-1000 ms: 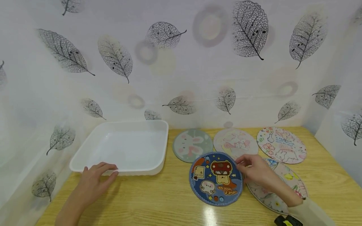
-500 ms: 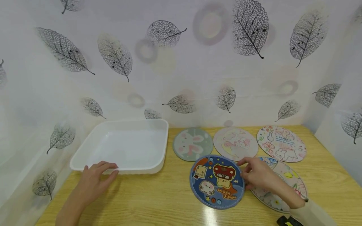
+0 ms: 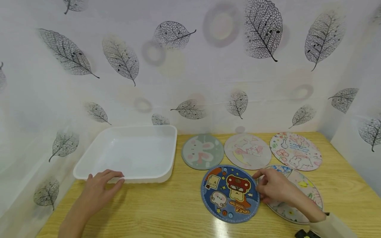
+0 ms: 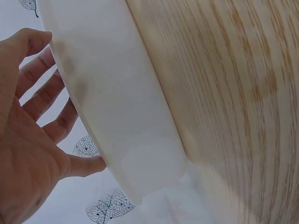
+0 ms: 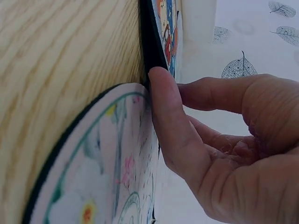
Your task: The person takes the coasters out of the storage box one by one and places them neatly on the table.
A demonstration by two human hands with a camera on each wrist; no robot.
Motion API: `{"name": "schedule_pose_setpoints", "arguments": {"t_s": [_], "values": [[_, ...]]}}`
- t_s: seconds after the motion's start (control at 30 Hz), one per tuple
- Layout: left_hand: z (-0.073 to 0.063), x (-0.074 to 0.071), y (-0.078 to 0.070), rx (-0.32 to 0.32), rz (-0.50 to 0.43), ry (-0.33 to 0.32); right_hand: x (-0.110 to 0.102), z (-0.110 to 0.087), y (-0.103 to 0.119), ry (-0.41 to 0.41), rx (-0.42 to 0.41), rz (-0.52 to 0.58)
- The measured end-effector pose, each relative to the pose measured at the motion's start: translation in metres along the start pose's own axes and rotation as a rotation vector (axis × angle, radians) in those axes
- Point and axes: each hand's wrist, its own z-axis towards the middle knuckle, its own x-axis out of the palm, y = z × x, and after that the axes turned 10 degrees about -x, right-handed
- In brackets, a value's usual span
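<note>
My right hand (image 3: 275, 186) pinches the right edge of a round blue mat (image 3: 220, 186) with cartoon figures. In the right wrist view, thumb and finger meet at the rim of that blue mat (image 5: 167, 32), and its dark underside shows above the wood. A floral round mat (image 3: 303, 188) lies partly hidden under the right hand and forearm. My left hand (image 3: 99, 195) touches the near rim of a white tray (image 3: 140, 155). Its fingers are spread loosely along that rim in the left wrist view, where the tray wall (image 4: 117, 93) fills the middle.
Behind the blue mat lie a green bunny mat (image 3: 196, 148), a pale pink mat (image 3: 248, 147) and a white rabbit-print mat (image 3: 297, 153) in a row. A black object (image 3: 306, 234) sits at the bottom edge. A leaf-patterned curtain (image 3: 208, 76) stands behind the wooden table (image 3: 154, 211).
The blue mat has shifted slightly toward me and to the right, with my right hand moving along with it. My left hand stays at the tray rim.
</note>
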Motion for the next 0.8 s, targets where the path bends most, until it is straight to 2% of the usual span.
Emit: {"name": "schedule_pose_setpoints", "arguments": {"t_s": [0.23, 0.8], "values": [[0.0002, -0.0006, -0.0004, -0.014, -0.006, 0.01, -0.0014, -0.0017, -0.0022, 0.008, -0.019, -0.007], [0.0019, 0.0018, 0.0013, -0.003, 0.002, -0.006, 0.0015, 0.0041, -0.0056, -0.008, -0.065, -0.136]]}}
